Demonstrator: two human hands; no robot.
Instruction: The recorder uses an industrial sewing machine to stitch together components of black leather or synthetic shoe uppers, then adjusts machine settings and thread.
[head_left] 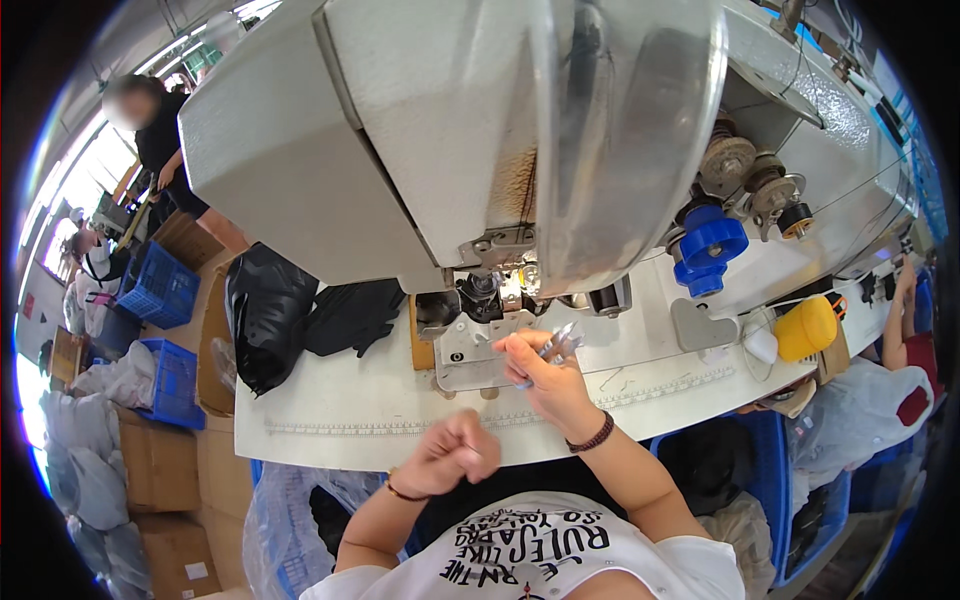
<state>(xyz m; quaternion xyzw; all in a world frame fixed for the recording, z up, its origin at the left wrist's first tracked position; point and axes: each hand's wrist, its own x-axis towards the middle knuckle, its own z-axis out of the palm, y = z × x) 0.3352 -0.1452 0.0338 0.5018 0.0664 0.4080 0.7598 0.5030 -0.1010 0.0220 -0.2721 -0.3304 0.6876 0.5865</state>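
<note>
My right hand [545, 380] is raised in front of the sewing machine's [390, 140] lit stitching area. Its fingers are closed around a small shiny metal tool [562, 343] with a bluish end; its exact kind is unclear. My left hand [455, 455] hovers by the front edge of the white table [340, 410], slightly smeared by motion. The fingers are curled in, and anything inside them is hidden. Behind my right hand lie the metal needle plate [470, 365] and the presser parts [500, 290]. Left of the machine rest black, glossy moulded pieces [265, 315] and flat black fabric pieces [355, 315].
A ruler strip [400, 427] runs along the table front. Blue tension knobs [712, 240] hang at the machine's right, with a yellow container [806, 328] beyond. Blue crates [780, 500] and plastic bags [285, 520] crowd below the table. A person [165, 140] stands far left.
</note>
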